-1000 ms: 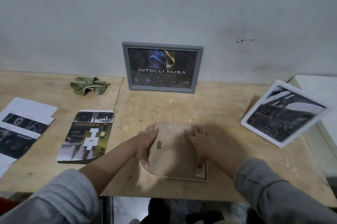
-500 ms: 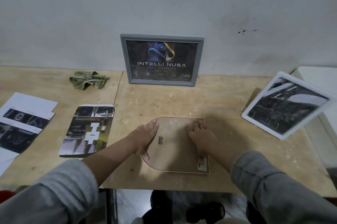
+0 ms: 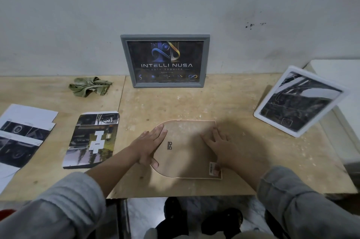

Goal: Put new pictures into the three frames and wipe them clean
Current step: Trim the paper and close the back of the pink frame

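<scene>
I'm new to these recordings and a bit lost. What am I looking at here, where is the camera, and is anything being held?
The camera sits on a person's head, looking down at a wooden table. No machine: just a left hand and right hand, both pressed flat on a brown arch-shaped backing board, gripping nothing. A grey frame leans on the wall; a white frame stands tilted at right. At left lie a green cloth, a colour print and black-and-white prints.
</scene>
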`<move>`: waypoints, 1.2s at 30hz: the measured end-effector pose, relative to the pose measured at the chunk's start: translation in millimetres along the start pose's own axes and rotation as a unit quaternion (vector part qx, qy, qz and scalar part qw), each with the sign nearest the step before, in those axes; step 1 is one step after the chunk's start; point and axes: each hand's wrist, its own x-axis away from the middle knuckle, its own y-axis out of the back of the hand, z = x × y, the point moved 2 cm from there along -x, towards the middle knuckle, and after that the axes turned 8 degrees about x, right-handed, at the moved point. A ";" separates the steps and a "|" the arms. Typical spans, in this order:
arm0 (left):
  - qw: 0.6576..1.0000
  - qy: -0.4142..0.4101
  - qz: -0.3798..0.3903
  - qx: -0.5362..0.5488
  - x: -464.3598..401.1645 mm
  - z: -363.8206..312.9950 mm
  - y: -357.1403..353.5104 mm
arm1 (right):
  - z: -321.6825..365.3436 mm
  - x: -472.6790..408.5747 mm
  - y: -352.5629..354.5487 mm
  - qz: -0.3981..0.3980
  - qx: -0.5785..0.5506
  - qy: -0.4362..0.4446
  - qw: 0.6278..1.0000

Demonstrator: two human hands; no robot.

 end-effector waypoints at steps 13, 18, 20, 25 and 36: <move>0.772 0.232 -0.250 0.536 32.3 -19.3 -2.5 | 6.7 32.3 -0.8 -0.109 -0.638 -0.216 0.731; 0.668 0.208 -0.226 0.677 43.9 -22.8 35.9 | 6.6 34.6 44.5 -0.154 -0.567 -0.140 0.797; 0.629 0.215 -0.237 0.708 47.2 -22.0 59.0 | 12.6 36.5 56.4 -0.198 -0.460 -0.096 0.860; 0.593 0.209 -0.277 0.727 65.9 -13.0 113.1 | 19.1 52.2 81.9 -0.247 -0.189 0.070 0.948; 0.496 0.136 -0.216 0.830 90.0 -11.4 160.1 | 1.2 39.7 137.5 -0.517 -0.219 0.061 0.825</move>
